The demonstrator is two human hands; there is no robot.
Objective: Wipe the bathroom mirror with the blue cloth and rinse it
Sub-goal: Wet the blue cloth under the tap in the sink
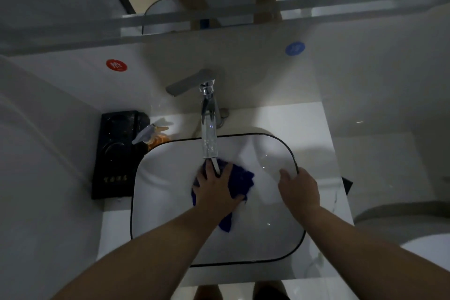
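Head view: left hand (214, 190), fingers spread flat, presses the blue cloth (241, 181) into the white basin (155, 178) under the running faucet (208, 114); right hand (298, 190), fingers relaxed, rests on the basin's rim.

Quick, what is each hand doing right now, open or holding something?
Left hand: open, fingers spread flat, pressing the blue cloth in the sink.
Right hand: open, relaxed by the sink's rim, holding nothing.
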